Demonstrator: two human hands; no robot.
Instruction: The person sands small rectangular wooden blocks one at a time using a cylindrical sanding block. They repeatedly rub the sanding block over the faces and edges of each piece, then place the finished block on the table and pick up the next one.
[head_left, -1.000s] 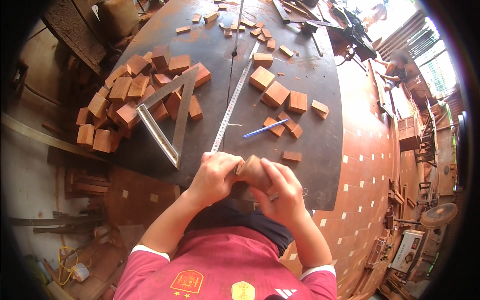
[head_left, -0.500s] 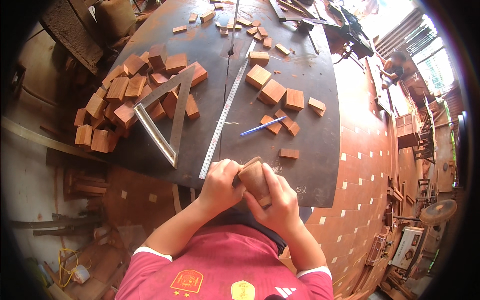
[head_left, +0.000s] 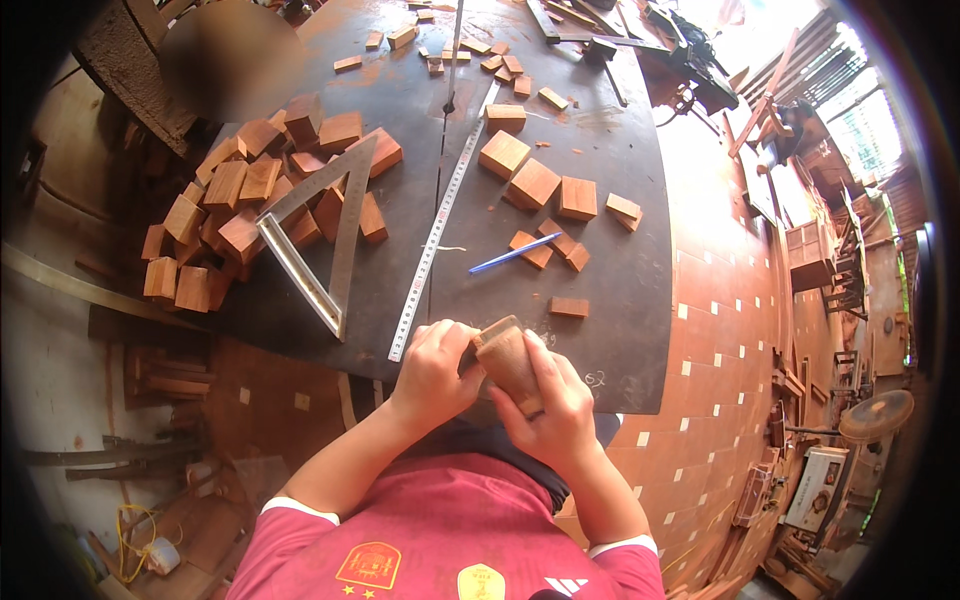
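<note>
My right hand point(head_left: 552, 405) grips a brown wooden block point(head_left: 508, 362) at the table's near edge, thumb on one side and fingers on the other. The block is tilted, its broad face turned up. My left hand point(head_left: 437, 368) is closed, with thumb and fingertips pinched at the block's upper left edge. Whether a small piece sits between those fingertips is hidden. Left of my hands, a steel rule point(head_left: 432, 235) lies lengthwise on the dark table point(head_left: 400, 290). Beyond the block are a small reddish wood block point(head_left: 568, 307) and a blue pen point(head_left: 515, 253).
A heap of wooden blocks point(head_left: 228, 185) covers the table's left side, with a metal triangle square point(head_left: 350, 240) leaning over it. Several blocks point(head_left: 533, 184) stand right of the rule, and small offcuts point(head_left: 475, 47) lie farther back. Dark metal clamps or tools point(head_left: 600, 48) rest at the far right.
The table and everything on it have shifted slightly left in view. Both hands keep their hold on the block, which has barely moved.
</note>
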